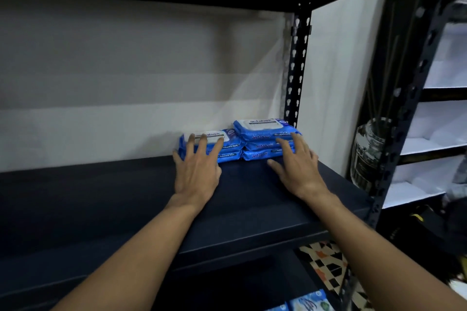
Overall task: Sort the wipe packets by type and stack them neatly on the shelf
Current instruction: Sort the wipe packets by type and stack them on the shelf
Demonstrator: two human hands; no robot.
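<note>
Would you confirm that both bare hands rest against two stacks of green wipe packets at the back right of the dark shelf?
Not quite: the head view shows the two stacks of wipe packets are blue, not green. The left hand and right hand do rest against them, at the back right of the dark shelf.

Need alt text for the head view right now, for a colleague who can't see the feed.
Both open hands, left hand and right hand, press against two side-by-side stacks of blue wipe packets at the back right of a dark shelf; the right stack stands taller. A glass jar sits beyond the rack's post.
</note>
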